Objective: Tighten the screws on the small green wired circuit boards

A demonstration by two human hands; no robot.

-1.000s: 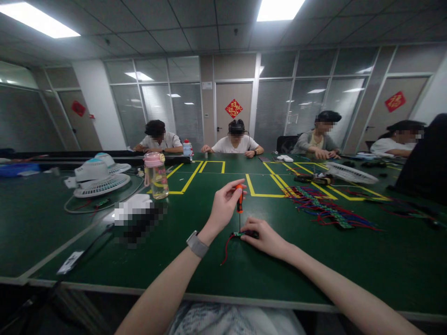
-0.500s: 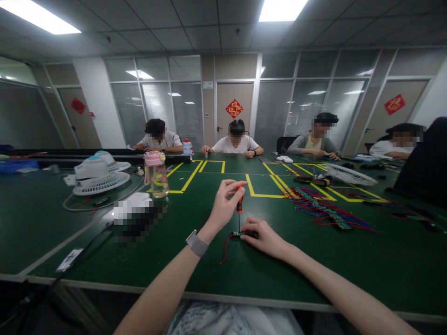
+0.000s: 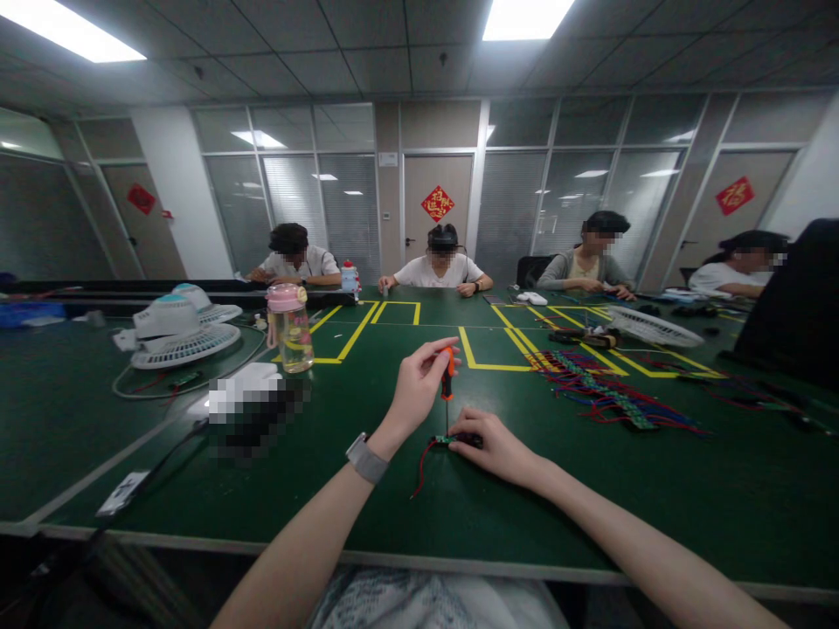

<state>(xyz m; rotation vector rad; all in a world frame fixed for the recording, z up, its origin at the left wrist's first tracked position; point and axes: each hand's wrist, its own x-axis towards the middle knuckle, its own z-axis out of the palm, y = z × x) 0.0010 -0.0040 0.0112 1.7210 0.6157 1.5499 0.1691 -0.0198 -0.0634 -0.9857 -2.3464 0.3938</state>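
My left hand [image 3: 418, 384] is closed around the top of an upright screwdriver [image 3: 447, 384] with an orange and black handle. The screwdriver's thin shaft points straight down, and its tip meets a small green circuit board [image 3: 443, 439] on the table. Thumb and fingers of my right hand [image 3: 488, 441] hold the board's right end against the tabletop, hiding that part. A red wire [image 3: 420, 472] trails from the board's left end toward me.
On the green table [image 3: 524, 533], several wired circuit boards [image 3: 603, 389] lie in a row to the right. A pink-lidded bottle [image 3: 290, 332], white fan parts [image 3: 187, 336] and a cable stand left. Several people sit across the table, one [image 3: 439, 269] directly opposite.
The view has shifted very slightly. Both hands keep their places on the screwdriver and the board, with only a small change in the left fingers.
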